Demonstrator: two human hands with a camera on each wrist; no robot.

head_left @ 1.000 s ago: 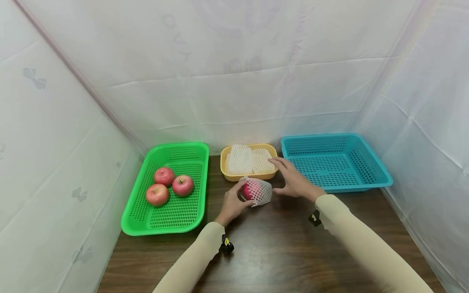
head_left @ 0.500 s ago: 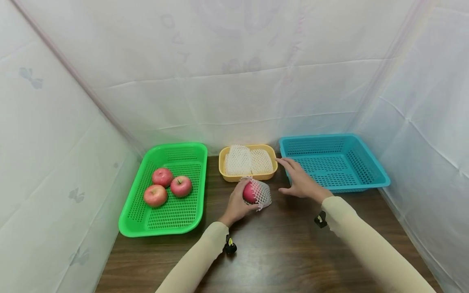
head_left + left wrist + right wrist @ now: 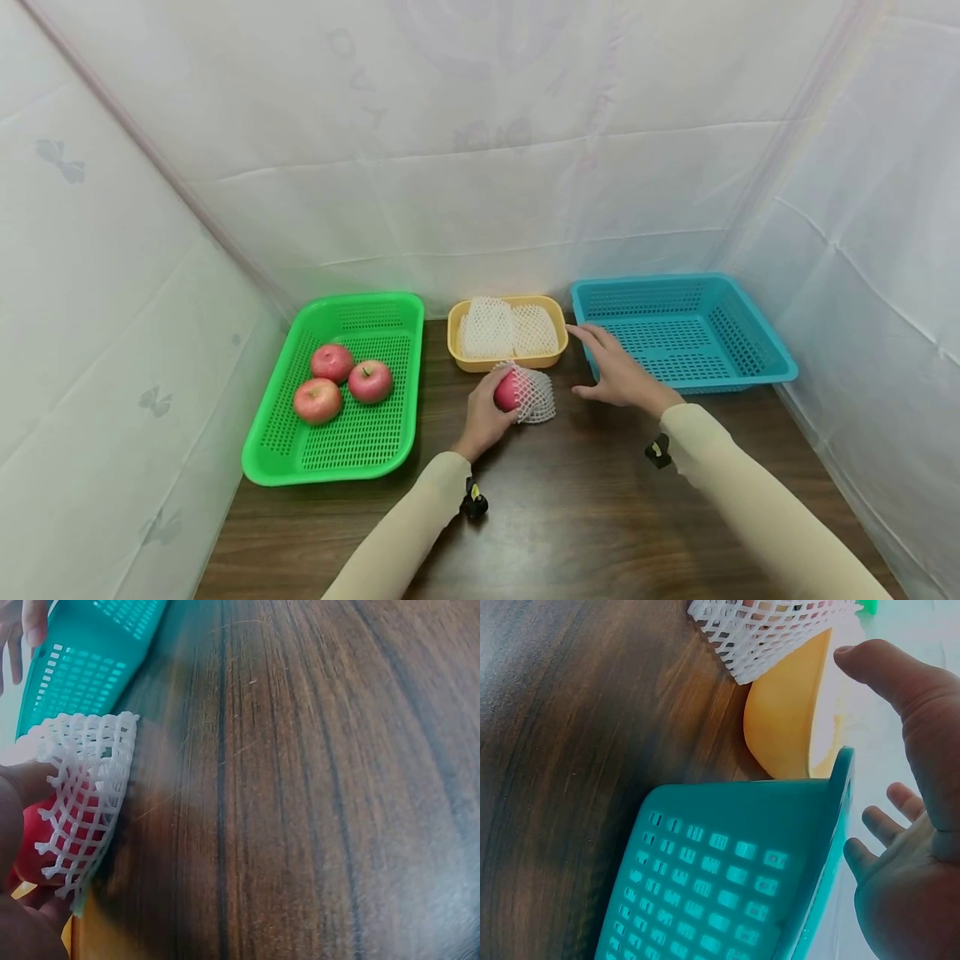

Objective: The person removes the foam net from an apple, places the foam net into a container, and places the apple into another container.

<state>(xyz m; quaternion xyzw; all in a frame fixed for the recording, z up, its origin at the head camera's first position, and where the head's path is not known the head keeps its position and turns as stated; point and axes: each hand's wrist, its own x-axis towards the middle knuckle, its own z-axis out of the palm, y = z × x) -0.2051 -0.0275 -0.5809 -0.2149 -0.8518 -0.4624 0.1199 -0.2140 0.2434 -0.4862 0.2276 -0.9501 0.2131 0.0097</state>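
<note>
My left hand point(image 3: 483, 418) grips a red apple point(image 3: 506, 393), fingers on the far side and thumb on the near side. A white foam net sleeve point(image 3: 536, 395) covers the apple's right part; its loose end sticks out to the right. In the left wrist view the red skin shows through the sleeve's mesh point(image 3: 82, 795). My right hand point(image 3: 618, 371) is held apart to the right of the sleeve, thumb and fingers spread, with nothing in it. It overlaps the near left corner of the blue basket point(image 3: 686, 387) in the head view.
A green basket point(image 3: 408, 400) with three apples point(image 3: 370, 381) stands at left. Behind the hands, a small yellow tray point(image 3: 472, 365) holds more white foam net sleeves point(image 3: 491, 327). White sheeting point(image 3: 480, 208) rises behind and on both sides of the brown table point(image 3: 570, 517).
My right hand has drawn back slightly to the right, away from the sleeve. My left hand keeps its hold on the apple, with a slight shift. The baskets stay put.
</note>
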